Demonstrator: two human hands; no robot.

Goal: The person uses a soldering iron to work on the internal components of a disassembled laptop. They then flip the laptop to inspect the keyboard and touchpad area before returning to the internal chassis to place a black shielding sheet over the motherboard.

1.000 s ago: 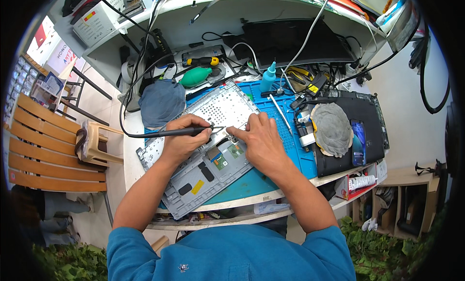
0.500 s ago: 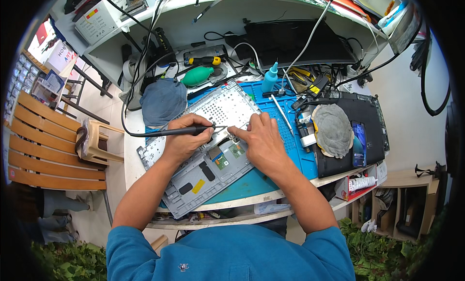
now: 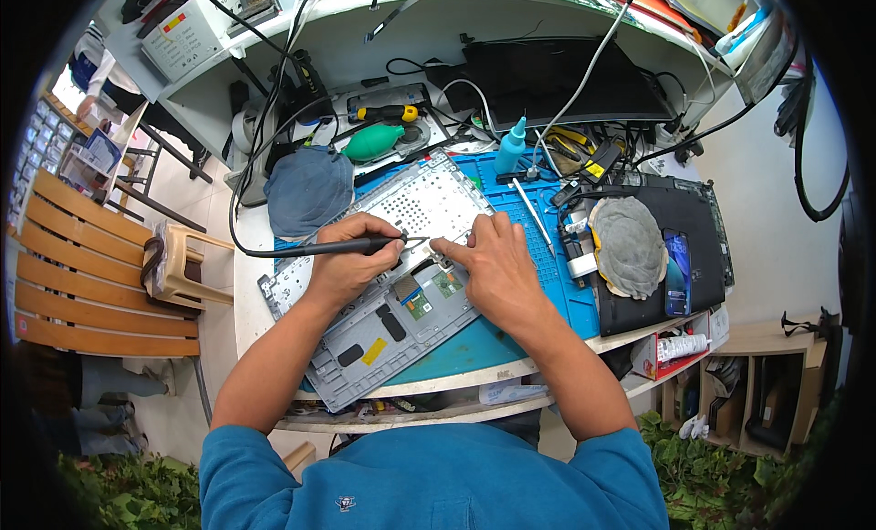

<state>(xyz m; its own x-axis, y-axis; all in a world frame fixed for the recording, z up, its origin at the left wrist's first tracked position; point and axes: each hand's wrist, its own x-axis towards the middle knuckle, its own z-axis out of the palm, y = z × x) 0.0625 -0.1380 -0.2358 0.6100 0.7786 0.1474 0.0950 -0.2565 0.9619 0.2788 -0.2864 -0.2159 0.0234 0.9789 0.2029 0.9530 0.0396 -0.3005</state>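
Note:
A silver-grey laptop case part, inner side up, lies slanted on a blue work mat. My left hand is closed around a black soldering iron, held like a pen. Its thin tip reaches the metal panel near the middle of the case. My right hand rests on the case's right side, fingers stretched out and the index fingertip close to the iron's tip. Beneath that finger sits a small metal hinge piece; my thumb is mostly hidden. Green circuit boards show in the case's lower half.
Left of the case lies a round grey-blue cloth pad. A green air blower, a yellow-black screwdriver and a light-blue bottle stand or lie behind. At right, a grey pad and a phone rest on a black laptop.
My hands, the soldering iron and the case hold nearly the same place. A person has come into view at the far upper left.

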